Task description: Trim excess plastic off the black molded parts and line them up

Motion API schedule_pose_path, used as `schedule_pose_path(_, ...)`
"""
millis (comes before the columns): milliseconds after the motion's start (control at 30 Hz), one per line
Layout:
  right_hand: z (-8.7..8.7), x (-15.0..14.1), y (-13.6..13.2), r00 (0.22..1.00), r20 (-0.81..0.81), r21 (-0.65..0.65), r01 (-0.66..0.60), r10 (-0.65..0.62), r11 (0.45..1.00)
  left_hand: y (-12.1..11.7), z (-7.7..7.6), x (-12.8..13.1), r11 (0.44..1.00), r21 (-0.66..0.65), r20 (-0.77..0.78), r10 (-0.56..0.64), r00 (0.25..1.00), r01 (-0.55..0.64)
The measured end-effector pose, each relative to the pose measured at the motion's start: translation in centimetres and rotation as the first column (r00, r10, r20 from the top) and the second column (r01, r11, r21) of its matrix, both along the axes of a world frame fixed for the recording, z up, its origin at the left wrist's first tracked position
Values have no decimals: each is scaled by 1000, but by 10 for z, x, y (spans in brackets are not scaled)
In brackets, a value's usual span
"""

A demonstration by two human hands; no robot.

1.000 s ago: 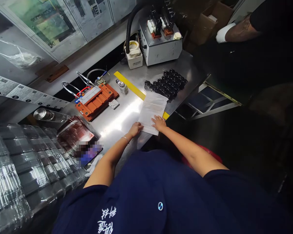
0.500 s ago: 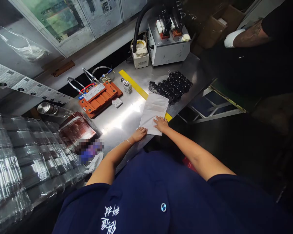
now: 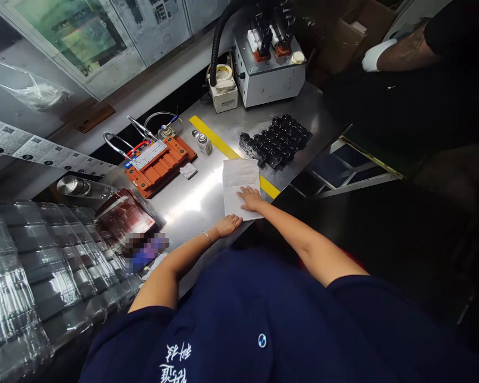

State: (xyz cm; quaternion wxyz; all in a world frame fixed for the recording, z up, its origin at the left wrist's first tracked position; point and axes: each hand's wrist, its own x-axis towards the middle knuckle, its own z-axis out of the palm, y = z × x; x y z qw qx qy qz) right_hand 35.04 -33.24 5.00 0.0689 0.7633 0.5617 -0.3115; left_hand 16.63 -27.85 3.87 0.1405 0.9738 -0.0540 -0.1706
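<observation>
A folded white sheet [image 3: 240, 171], paper or thin cloth, lies at the near edge of the metal table with creases across its far half. My right hand [image 3: 250, 199] rests flat on it, fingers spread. At the sheet's near left corner is my left hand [image 3: 228, 225], its fingers stretched out and lying over the edge; the thumb is hidden. Just beyond the sheet sits a cluster of black moulded parts [image 3: 277, 141]. Yellow tape [image 3: 215, 137] runs across the table and passes under the sheet.
An orange fixture [image 3: 162, 166] with hoses stands at the left, near a small metal-topped bottle [image 3: 203, 143] and a white pad [image 3: 188, 171]. A grey machine [image 3: 269, 80] and a white box [image 3: 223, 98] are behind. Wrapped stacks [image 3: 35, 276] fill the left. A co-worker's gloved hand [image 3: 377, 56] shows at upper right.
The sheet has turned anticlockwise and shifted left, so it now lies straighter. My right hand has moved left with it. My left hand stays by the near corner.
</observation>
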Motion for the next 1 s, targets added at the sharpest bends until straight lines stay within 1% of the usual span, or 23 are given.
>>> schedule_pose_path(167,-3,0,9,999,-28,-3,-25,25,1000,1,-1,5,998,-7,-19,67,998,-67)
schedule_pose_path(300,-3,1,7,999,-27,1,-38,38,999,11,-2,11,992,-6,-16,124,992,-124)
schedule_pose_path(433,-3,1,5,999,-23,8,-41,41,999,19,-2,13,988,-8,-1,151,988,-151)
schedule_pose_path(633,-4,-1,5,999,-26,10,-22,22,1000,11,-5,9,979,34,18,199,980,-200)
schedule_pose_path(700,-4,-1,5,999,-29,7,-18,18,1000,8,-5,7,980,36,19,197,980,-197)
schedule_pose_path(800,-4,-1,6,999,-32,7,-24,24,1000,6,-5,6,987,22,13,161,987,-161)
schedule_pose_path(1000,-3,4,10,997,-31,10,-64,64,998,14,-2,12,997,-21,-25,75,997,-75)
